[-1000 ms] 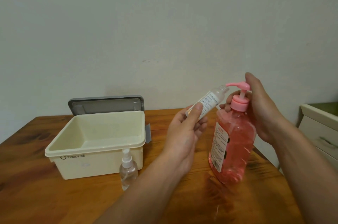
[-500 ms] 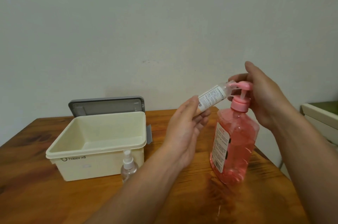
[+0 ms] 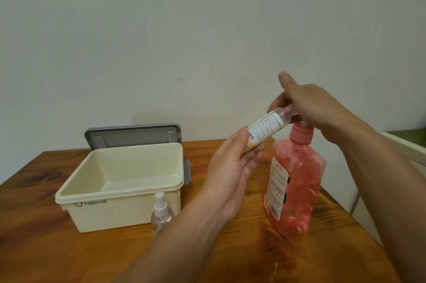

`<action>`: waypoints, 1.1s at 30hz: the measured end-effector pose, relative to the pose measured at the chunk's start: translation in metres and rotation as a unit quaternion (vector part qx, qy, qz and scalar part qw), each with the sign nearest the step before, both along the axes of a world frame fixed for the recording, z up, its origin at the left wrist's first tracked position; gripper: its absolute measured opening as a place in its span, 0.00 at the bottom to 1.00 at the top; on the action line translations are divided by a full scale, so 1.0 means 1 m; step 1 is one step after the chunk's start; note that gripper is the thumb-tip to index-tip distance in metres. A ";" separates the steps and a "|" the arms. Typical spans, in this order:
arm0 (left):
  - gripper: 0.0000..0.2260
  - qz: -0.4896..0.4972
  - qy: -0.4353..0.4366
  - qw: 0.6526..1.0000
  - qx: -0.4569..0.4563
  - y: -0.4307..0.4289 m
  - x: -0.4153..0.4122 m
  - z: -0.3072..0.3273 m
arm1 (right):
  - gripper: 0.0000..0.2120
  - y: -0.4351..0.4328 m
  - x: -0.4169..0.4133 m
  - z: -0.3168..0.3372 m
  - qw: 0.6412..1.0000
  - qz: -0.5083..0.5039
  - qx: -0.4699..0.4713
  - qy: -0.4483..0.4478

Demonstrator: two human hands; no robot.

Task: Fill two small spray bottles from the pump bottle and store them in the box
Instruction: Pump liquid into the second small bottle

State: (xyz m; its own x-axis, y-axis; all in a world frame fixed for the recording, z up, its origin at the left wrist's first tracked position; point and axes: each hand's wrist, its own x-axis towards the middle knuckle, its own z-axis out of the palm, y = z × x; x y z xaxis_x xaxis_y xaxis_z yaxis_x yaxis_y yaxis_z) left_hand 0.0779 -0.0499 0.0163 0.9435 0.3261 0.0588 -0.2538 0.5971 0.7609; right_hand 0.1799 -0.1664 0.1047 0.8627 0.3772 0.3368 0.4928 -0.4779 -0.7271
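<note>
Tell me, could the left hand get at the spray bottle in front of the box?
Probably not yet: the left hand holds the labelled bottle at the pump bottle. Nothing covers the spray bottle, though.

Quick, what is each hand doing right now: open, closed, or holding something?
Left hand: holds the small labelled bottle between thumb and fingers.
Right hand: open, pressing down on top of the pump bottle.

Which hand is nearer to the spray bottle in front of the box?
Left. The left hand is up and right of the spray bottle; the right hand covers the pump, farther right.
</note>
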 end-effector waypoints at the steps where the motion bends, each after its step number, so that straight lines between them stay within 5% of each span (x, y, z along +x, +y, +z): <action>1: 0.12 0.000 -0.001 1.000 0.001 -0.001 0.000 -0.001 | 0.33 -0.001 0.001 -0.002 1.000 -0.002 -0.003 -0.005; 33: 0.13 -0.003 -0.010 1.000 0.022 -0.001 -0.005 -0.016 | 0.25 0.000 0.000 -0.007 1.000 -0.001 -0.014 -0.010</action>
